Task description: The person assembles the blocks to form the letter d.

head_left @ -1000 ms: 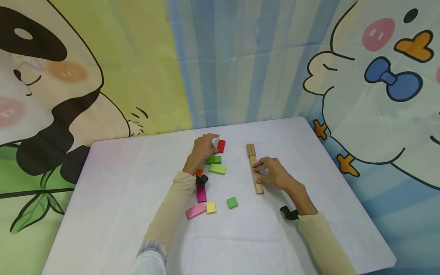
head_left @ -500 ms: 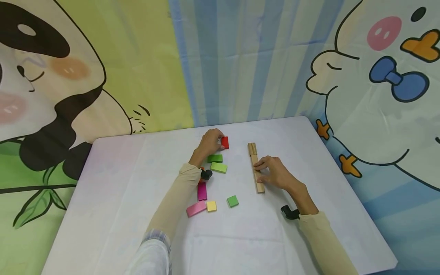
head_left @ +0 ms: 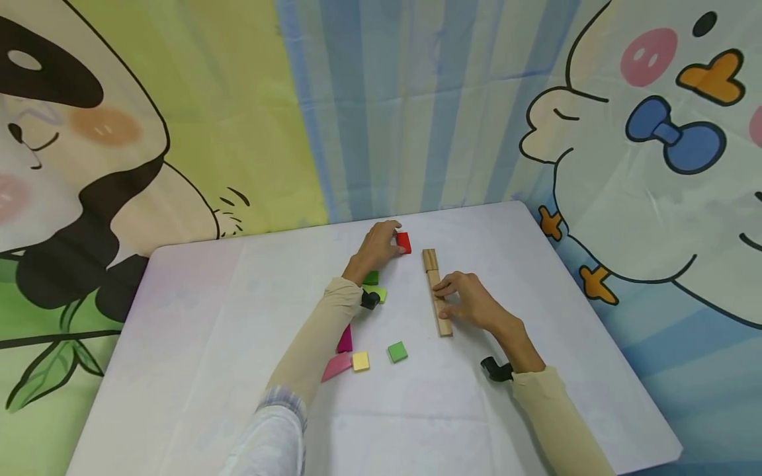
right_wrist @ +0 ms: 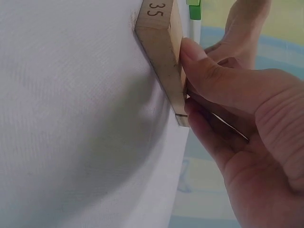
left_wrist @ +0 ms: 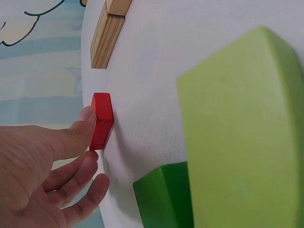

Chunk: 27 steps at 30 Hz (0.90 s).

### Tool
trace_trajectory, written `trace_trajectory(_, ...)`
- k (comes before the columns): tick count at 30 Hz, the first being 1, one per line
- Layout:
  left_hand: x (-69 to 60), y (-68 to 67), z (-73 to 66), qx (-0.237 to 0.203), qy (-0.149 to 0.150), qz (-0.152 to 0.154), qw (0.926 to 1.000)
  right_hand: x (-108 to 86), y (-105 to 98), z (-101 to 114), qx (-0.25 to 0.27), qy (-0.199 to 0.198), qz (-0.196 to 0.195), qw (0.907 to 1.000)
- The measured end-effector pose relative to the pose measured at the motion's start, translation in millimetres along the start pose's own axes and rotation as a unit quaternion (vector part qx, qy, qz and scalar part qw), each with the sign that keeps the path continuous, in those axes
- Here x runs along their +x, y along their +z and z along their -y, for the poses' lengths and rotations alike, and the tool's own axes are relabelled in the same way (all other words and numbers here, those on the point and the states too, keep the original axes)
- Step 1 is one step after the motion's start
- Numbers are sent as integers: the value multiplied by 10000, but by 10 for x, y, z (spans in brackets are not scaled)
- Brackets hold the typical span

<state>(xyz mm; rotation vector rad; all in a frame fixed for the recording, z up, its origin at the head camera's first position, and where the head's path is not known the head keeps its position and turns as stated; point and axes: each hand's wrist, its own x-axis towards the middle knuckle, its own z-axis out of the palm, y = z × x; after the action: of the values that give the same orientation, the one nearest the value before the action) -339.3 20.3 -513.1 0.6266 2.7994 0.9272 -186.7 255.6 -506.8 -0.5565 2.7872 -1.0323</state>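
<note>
My left hand (head_left: pixel 378 244) pinches a small red block (head_left: pixel 403 242) near the far edge of the table. In the left wrist view the thumb (left_wrist: pixel 80 130) lies against the red block's upper side, with fingers curled at its end. To the right, a straight row of plain wooden blocks (head_left: pixel 435 291) lies on the table. Resting its fingertips on top of this row is my right hand (head_left: pixel 473 303). The right wrist view shows the thumb (right_wrist: pixel 192 51) touching the wooden block, whose end is printed "35". Light green (head_left: pixel 376 291) and dark green blocks (head_left: pixel 372 277) sit partly under the left wrist.
Nearer on the white table (head_left: pixel 506 423) lie a magenta block (head_left: pixel 345 340), a pink block (head_left: pixel 337 365), a yellow block (head_left: pixel 360 361) and a green block (head_left: pixel 397 352). Cartoon-printed cloth (head_left: pixel 387 112) hangs behind the table's far edge.
My left hand has moved right with the red block, bringing it closer to the wooden row's far end. An orange block is now hidden behind the left arm. The right hand stays put.
</note>
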Motion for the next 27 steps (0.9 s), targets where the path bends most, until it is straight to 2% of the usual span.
trace_trajectory(12,130,141,8,-179,-60,-296,9994,-12,-1,-17,3,21,12,10000)
trace_trajectory(22,286,250,-93,-306,-57,-458,9985,14,2,-9,-44,81,-15,10000)
trace_trajectory(27,352,302,-124,-318,33,-422,9986,19,7,16,-55,165,1,9998)
